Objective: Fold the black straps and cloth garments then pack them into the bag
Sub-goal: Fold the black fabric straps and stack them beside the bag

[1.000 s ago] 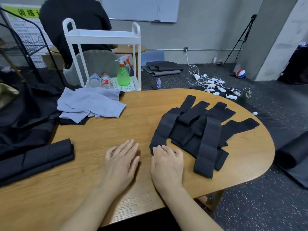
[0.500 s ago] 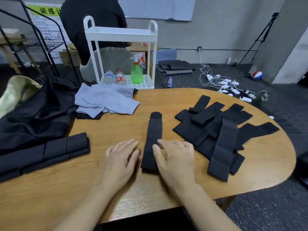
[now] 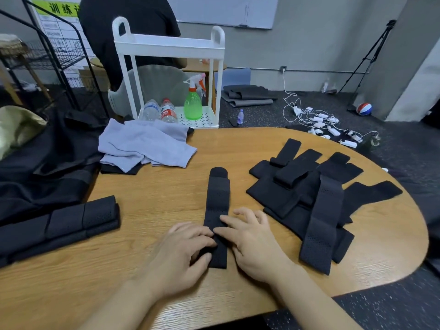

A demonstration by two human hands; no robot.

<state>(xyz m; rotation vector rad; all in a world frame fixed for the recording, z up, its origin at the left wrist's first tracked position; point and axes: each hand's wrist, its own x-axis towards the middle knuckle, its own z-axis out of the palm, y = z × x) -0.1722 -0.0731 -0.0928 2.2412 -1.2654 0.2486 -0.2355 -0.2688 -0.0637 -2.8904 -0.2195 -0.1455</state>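
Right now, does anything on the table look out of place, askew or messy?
Mostly untidy. The grey cloth lies crumpled at the far left of the table, unfolded. The pile of black straps on the right is criss-crossed at odd angles. The single strap under both hands lies straight. Nothing looks damaged or spilled.

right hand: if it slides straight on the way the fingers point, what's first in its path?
The right hand points up-left with fingertips already on the single long black strap. Beyond it lies bare wooden table, then likely the crumpled grey-lilac cloth; depth is uncertain.
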